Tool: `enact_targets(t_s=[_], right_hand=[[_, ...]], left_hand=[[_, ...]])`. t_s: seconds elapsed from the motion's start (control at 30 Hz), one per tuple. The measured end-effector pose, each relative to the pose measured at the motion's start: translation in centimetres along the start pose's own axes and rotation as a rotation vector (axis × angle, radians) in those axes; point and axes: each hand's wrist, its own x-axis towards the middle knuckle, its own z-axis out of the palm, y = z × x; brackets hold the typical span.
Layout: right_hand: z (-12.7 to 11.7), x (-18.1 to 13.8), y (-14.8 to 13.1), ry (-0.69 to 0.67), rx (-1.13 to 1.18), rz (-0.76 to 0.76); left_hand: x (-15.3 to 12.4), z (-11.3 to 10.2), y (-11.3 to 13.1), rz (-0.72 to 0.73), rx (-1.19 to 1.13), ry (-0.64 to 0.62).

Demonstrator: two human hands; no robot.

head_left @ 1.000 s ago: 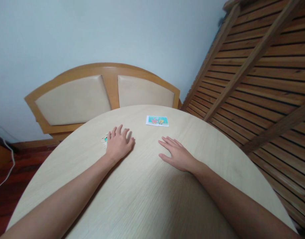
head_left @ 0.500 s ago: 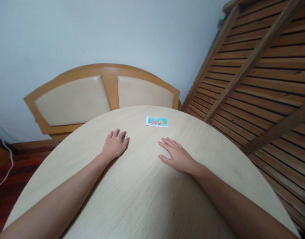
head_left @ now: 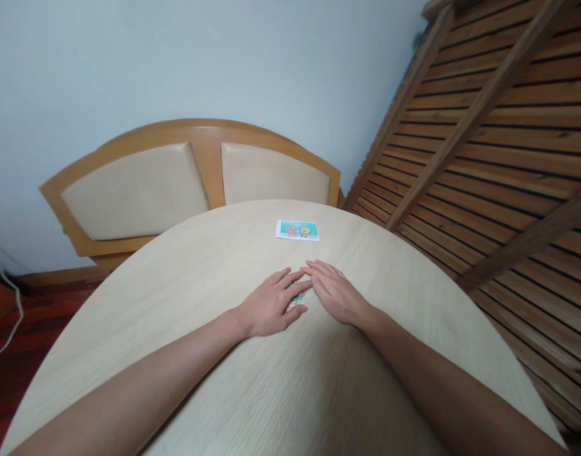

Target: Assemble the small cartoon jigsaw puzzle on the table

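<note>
Palm down on the round table (head_left: 214, 392), my left hand (head_left: 266, 307) is open with its fingers spread. Under and between those fingers, small colourful pieces (head_left: 298, 299) show in green and pink; most are hidden, so their kind is unclear. My right hand (head_left: 335, 292) lies flat and open beside them, its fingers stretched out. The fingertips of both hands meet or nearly meet over the middle of the table. Farther back lies a flat card or booklet (head_left: 299, 230) with a turquoise cartoon picture of a pink and a yellow figure; neither hand touches it.
A wooden headboard (head_left: 209, 164) with two cream padded panels stands behind the table, against a pale wall (head_left: 200, 57). Wooden slats (head_left: 490, 158) lean along the right side. At the far left, a white cable (head_left: 19, 310) hangs above the reddish floor.
My left hand has moved right across the table, and the small pieces under it have shifted along too. My right hand stays nearly in place, its fingers closer together.
</note>
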Motion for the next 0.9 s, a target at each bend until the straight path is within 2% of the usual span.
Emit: enact_targets(t_s=[0.07, 0.2, 0.3, 0.37, 0.5, 0.63, 0.73, 0.9], right_hand=[[0.2, 0.2, 0.2, 0.035, 0.043, 0.006], [0.1, 0.8, 0.2, 0.055, 0.068, -0.004], [-0.1, 1.1, -0.7, 0.063, 0.064, -0.030], [-0.1, 1.1, -1.8, 0.067, 0.067, -0.063], [0.2, 1.2, -4.0, -0.027, 0.071, -0.200], [0.7, 1.4, -5.0, -0.181, 0.075, -0.279], [0.8, 1.6, -4.7, -0.207, 0.105, -0.286], [0.7, 1.5, -3.6, -0.113, 0.127, -0.242]], left_hand=[[-0.1, -0.2, -0.1, -0.011, -0.145, 0.053], [-0.4, -0.7, -0.9, -0.124, -0.489, 0.245], [-0.7, -1.3, -1.9, -0.210, -0.600, 0.362], [-1.0, -2.0, -2.9, -0.251, -0.529, 0.388], [-1.5, -3.2, -5.2, -0.255, -0.199, 0.305], [-1.4, -3.2, -6.5, -0.320, -0.154, 0.281], [-1.4, -2.7, -6.1, -0.259, -0.109, 0.232], [-1.9, -2.6, -4.1, -0.154, -0.052, 0.200]])
